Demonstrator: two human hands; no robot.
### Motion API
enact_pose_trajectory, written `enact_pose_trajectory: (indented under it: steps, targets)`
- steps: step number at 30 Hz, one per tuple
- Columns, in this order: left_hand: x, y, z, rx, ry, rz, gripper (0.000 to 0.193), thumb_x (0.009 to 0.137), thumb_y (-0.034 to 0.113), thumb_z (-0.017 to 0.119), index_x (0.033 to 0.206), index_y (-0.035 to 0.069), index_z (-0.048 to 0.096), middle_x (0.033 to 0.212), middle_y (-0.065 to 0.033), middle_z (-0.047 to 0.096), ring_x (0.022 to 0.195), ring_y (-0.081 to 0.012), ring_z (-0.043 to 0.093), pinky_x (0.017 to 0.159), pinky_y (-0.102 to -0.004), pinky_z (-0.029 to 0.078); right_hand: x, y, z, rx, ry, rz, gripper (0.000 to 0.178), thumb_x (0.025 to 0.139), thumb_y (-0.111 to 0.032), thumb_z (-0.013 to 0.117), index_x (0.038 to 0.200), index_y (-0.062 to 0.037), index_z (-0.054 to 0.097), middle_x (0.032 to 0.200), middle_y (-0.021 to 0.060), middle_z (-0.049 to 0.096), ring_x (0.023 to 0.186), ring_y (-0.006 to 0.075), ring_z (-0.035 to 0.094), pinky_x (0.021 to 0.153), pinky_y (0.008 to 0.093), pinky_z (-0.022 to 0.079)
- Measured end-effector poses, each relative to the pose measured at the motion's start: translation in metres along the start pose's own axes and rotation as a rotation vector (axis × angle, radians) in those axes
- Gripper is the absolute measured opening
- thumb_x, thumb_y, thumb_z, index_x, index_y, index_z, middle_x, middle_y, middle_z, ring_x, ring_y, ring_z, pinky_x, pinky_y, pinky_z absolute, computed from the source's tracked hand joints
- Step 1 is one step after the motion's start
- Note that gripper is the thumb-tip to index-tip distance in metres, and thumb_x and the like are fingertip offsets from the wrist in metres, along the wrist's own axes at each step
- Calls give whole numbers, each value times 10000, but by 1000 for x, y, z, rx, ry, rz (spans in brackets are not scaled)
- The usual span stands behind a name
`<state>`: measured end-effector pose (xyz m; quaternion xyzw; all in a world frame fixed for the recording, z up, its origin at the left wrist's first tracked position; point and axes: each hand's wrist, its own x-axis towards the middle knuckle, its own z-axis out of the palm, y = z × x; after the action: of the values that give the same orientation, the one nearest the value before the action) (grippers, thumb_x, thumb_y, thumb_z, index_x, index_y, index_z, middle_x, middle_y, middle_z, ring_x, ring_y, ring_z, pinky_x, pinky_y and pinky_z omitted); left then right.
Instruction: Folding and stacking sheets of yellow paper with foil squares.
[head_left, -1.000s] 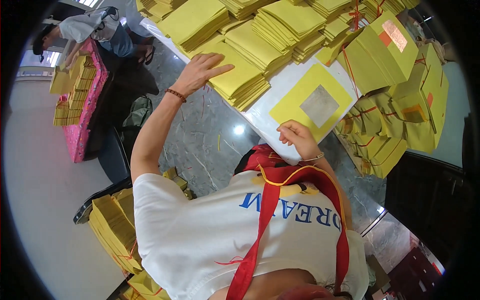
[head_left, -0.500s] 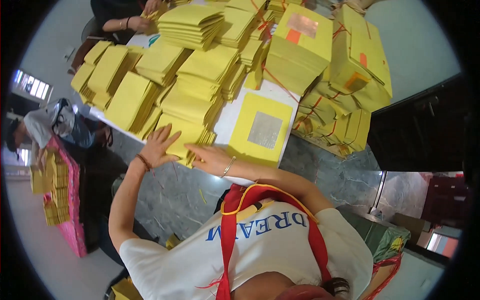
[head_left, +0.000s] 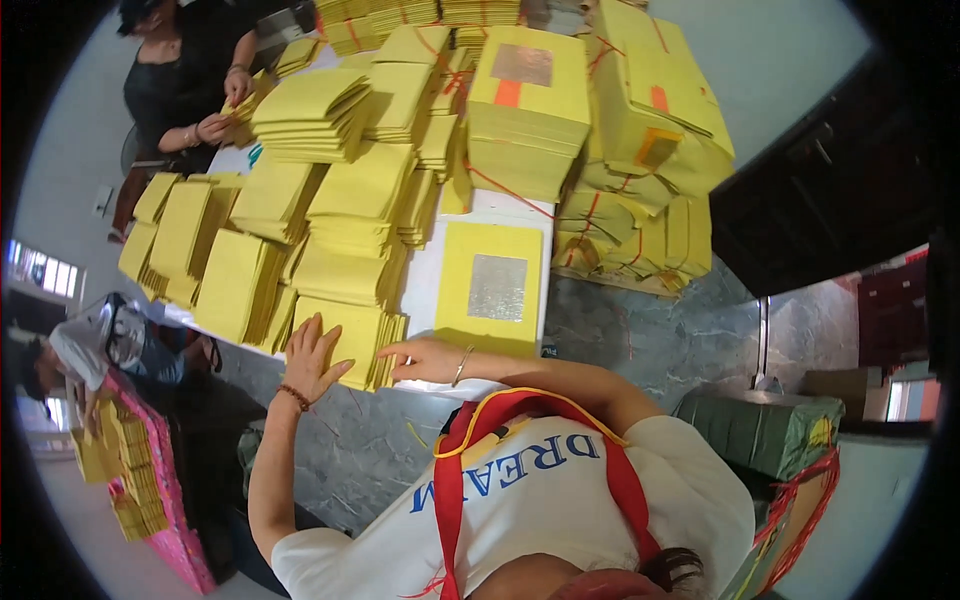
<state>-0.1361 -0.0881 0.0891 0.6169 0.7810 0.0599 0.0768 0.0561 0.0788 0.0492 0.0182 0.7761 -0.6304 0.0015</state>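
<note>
- Both hands lie spread, gripping nothing, on a low stack of yellow paper sheets (head_left: 345,340): left hand (head_left: 315,355) flat on top, right hand (head_left: 428,358) at its right edge.
- That stack sits at the white table (head_left: 425,280) near edge, just left of a yellow stack with a silver square (head_left: 495,288).

Bright even daylight, soft shadows, sharp centre, heavy fisheye bend, black rim

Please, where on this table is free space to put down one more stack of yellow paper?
A bare grey strip of table lies right of the sheet with the silver square, below the tied bundles. The upper left is crowded with loose stacks, and both hands are there.
</note>
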Motion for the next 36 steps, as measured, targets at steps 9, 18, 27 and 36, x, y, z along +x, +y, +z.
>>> enact_pose_trajectory:
  steps: [9, 18, 27, 36]
  targets:
    - [28, 16, -43, -172, -26, 8, 463, 794, 388, 517, 1148, 91, 490, 1133, -144, 494, 1039, -314, 454, 876, -395, 352, -86, 16, -86, 422, 379, 261, 361, 799, -212, 539, 1134, -83, 501, 815, 27, 584, 665, 96, 530, 584, 238, 428]
    - [55, 106, -66, -157, 59, 42, 363, 791, 248, 564, 1099, 64, 511, 1010, -131, 568, 940, -302, 518, 804, -385, 404, -144, 46, -124, 539, 648, 356, 323, 808, -215, 526, 1109, -97, 518, 846, 4, 585, 702, 69, 519, 584, 201, 398]
    - [107, 162, 60, -312, 141, 1, 566, 773, 256, 577, 1239, 22, 357, 1190, -231, 431, 1107, -367, 391, 929, -399, 325, -155, 70, -146, 576, 768, 410, 302, 817, -215, 532, 1096, -98, 522, 867, -7, 579, 737, 68, 515, 589, 197, 398]
    - [121, 181, 97, -532, 317, -453, 712, 698, 223, 635, 1280, 16, 280, 1155, -232, 454, 1069, -375, 404, 902, -416, 339, -139, 84, -115, 249, 746, 362, 502, 773, -179, 575, 1232, -74, 402, 1004, 97, 476, 815, 176, 518, 704, 294, 435]
